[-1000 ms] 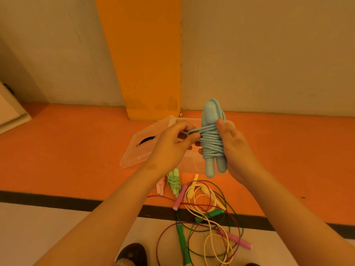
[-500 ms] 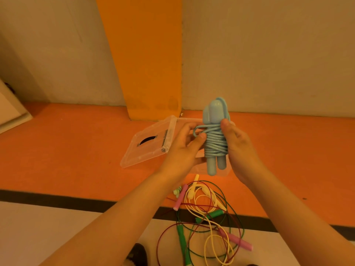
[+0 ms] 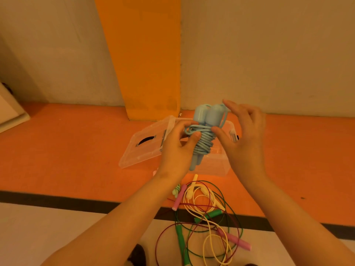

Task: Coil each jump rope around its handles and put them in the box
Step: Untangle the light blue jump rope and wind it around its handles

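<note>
One pale-blue plastic jump rope (image 3: 204,141), wound up on its two handles (image 3: 213,116). Three loose ropes tangled on the floor (image 3: 76,150): one yellow rope (image 3: 189,193), one green-handled green rope (image 3: 180,238), one pink-handled dark-red rope (image 3: 237,239). One pale-green bundle (image 3: 175,191), mostly hidden. One clear plastic box (image 3: 211,166), one clear plastic lid (image 3: 142,152).

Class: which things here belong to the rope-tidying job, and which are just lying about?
Job: coiled light-blue plastic jump rope; clear plastic box; its clear lid; tangled yellow, green and pink-handled ropes.
Lying about: dark shoe; white board at left edge.
</note>
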Demonstrator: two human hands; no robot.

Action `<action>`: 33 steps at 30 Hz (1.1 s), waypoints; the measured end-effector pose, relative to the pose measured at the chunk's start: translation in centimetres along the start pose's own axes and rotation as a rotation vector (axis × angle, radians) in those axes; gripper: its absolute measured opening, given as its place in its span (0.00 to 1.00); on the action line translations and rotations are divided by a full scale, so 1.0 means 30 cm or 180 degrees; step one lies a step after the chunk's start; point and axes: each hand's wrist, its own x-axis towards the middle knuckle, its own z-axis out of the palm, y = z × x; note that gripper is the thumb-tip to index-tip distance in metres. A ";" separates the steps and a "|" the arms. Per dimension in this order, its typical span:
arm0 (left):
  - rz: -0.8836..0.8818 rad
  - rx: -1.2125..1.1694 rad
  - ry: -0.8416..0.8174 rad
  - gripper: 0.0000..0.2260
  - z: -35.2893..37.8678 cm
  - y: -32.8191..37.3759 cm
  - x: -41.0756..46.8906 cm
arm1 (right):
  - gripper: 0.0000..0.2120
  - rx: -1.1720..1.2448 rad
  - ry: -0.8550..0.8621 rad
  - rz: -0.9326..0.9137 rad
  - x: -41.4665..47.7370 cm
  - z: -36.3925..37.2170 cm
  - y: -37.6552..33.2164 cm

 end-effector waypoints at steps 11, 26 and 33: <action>0.0295 0.0652 -0.0209 0.10 -0.015 0.015 -0.014 | 0.10 -0.0822 -0.0284 -0.1235 0.001 0.003 -0.004; -0.0079 0.0577 -0.0378 0.18 -0.054 0.028 -0.007 | 0.14 -0.0210 -0.0682 -0.0371 0.016 0.005 0.037; -0.0172 0.0669 -0.0272 0.16 -0.062 0.035 0.005 | 0.06 0.0174 -0.0642 0.0314 0.009 -0.003 0.033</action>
